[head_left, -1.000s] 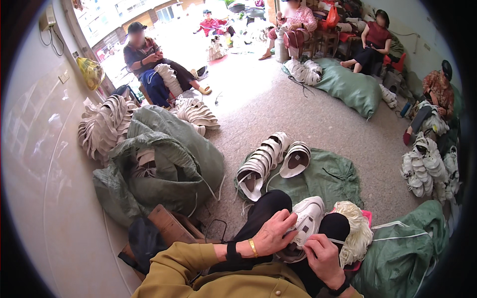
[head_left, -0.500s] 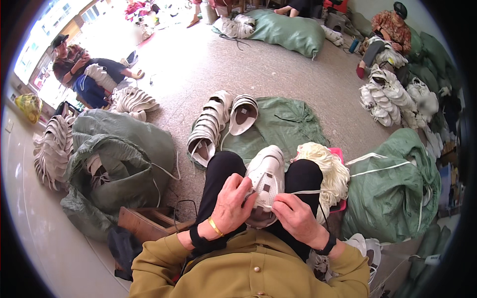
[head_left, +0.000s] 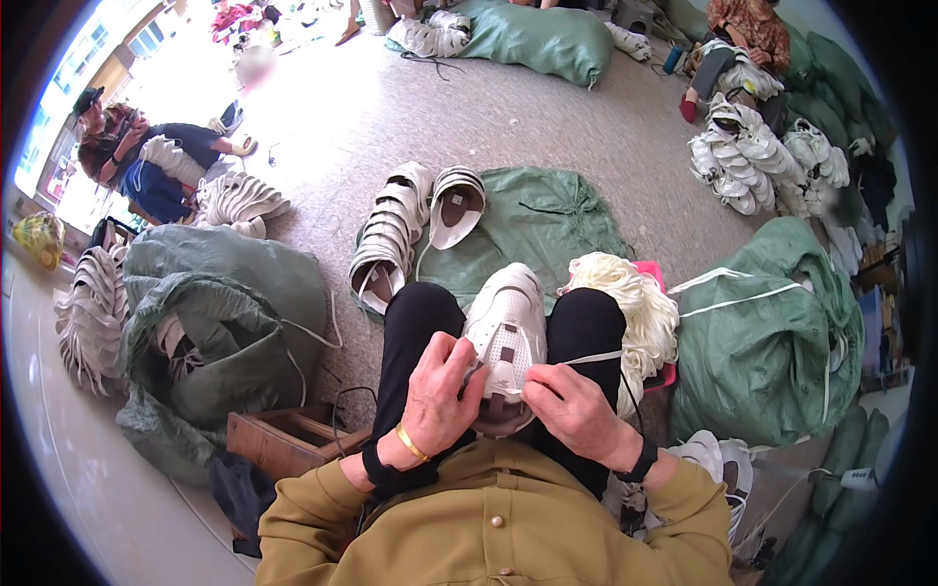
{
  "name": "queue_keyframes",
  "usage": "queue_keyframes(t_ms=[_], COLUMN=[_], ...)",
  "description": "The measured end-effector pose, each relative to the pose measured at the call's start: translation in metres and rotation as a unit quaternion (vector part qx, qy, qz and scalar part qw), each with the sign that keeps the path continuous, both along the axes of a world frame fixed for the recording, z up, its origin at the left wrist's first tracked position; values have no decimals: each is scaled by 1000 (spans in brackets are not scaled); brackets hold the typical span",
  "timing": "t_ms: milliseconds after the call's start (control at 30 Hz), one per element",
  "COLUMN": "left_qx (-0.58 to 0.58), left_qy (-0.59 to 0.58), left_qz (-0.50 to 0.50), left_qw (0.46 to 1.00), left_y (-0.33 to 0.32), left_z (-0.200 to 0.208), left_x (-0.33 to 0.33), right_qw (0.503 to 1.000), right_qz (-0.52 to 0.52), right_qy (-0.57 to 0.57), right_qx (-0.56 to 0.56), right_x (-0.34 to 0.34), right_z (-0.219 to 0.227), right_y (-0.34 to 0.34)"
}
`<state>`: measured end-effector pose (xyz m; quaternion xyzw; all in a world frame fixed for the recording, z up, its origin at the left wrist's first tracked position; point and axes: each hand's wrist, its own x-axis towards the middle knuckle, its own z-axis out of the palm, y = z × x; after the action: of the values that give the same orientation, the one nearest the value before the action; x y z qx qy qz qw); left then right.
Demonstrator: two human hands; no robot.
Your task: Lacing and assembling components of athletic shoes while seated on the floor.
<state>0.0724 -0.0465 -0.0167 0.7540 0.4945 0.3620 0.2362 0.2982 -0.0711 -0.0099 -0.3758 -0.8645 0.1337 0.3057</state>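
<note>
A white sneaker upper (head_left: 506,317) with small perforations lies between my knees, toe pointing away from me. My left hand (head_left: 440,393) is closed at its left edge, thumb and forefinger pinched near the lace holes. On the opposite edge my right hand (head_left: 578,408) pinches a white shoelace (head_left: 598,357), which trails off to the right past the knee. Exactly what lies between the left fingertips is hidden. Right of my knee, a thick bundle of cream laces (head_left: 630,317) spills over a pink container (head_left: 668,375).
A row of nested shoe uppers (head_left: 391,230) lies on a flat green sack (head_left: 528,230) ahead. Full green sacks stand left (head_left: 234,313) and right (head_left: 772,342). A wooden box (head_left: 283,439) is by my left side. Two people (head_left: 122,146) (head_left: 747,39) sit farther off among shoe piles.
The view has shifted, so the surroundings sit higher and farther left in the picture. Both hands stay at the shoe upper, with their grip much the same.
</note>
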Motion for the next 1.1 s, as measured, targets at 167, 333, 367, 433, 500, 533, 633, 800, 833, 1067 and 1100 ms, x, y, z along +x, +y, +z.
queue_keyframes(t_ms=[167,333,367,433,500,533,633,800,833,1067,1100], left_qx=[-54,-37,-38,-26,-40,-52,-89,-129,-123,-116,-120], left_qy=[-1,-2,-2,-5,-11,-17,-20,-46,-46,-28,-19], left_qz=[1,18,18,16,15,12,-10,-41,-51,-70,-68], left_qw=[999,999,999,1000,999,998,996,990,990,990,990], left_y=[-3,-8,-9,-9,-7,-5,4,32,37,68,70], left_z=[-3,-3,-4,-6,-6,-5,7,8,4,-6,-9], left_x=[-2,1,1,0,-3,-4,-7,-7,-6,3,4], right_qw=[1000,1000,1000,999,998,988,958,929,928,926,927], right_qz=[15,15,14,3,-6,-47,-113,-164,-166,-204,-207], right_qy=[0,0,5,34,62,125,195,162,163,167,155], right_qx=[20,14,12,-2,-16,-76,-179,-289,-291,-270,-271], right_x=[1,3,3,0,-1,-1,4,2,1,-2,-3], right_z=[-1,-4,-4,-5,-3,2,7,4,4,2,1], right_y=[5,4,3,3,4,4,13,28,30,44,46])
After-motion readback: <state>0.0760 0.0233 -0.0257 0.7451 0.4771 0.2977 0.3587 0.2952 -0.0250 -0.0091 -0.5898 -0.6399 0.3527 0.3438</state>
